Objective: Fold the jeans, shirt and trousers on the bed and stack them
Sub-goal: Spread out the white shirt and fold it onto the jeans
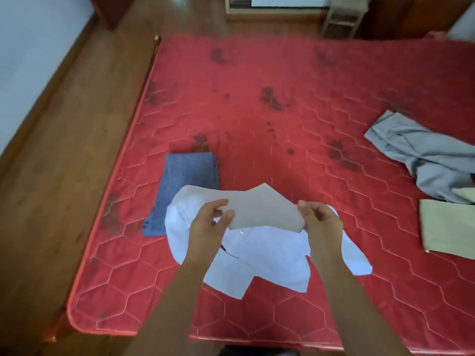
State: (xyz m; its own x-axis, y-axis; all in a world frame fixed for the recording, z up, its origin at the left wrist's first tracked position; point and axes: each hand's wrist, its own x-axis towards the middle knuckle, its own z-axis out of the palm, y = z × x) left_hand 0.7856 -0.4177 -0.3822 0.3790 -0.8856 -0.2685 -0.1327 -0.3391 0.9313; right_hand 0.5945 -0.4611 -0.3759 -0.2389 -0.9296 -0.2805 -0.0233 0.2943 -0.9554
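Near the front edge of the bed (257, 80), left of centre: the shirt (259, 255), white and bunched over the mattress, loose ends trailing toward the near edge. Shows a greyer flap (264, 211) at its top, stretched flat, long axis running left to right.

Left grip (208, 227): pinches the flap's left end, thumb on top, fingers curled beneath. Right grip (321, 224): pinches the right end the same way.

Just left of the shirt and partly covered by it: the jeans (185, 186), folded into a long rectangle, long axis running away from the near edge and leaning slightly right. Leaves only a narrow strip of mattress up to the bed's left rim; beyond that, wooden floor (64, 163).

Well apart on the right: the trousers (424, 158), grey, crumpled, unfolded, running off the right border of the view. Just nearer than these, a folded beige cloth (447, 227); cannot tell whether touching.

Wide bare mattress across the far half and between shirt and trousers. Past the far edge, a small wooden stool (343, 19).
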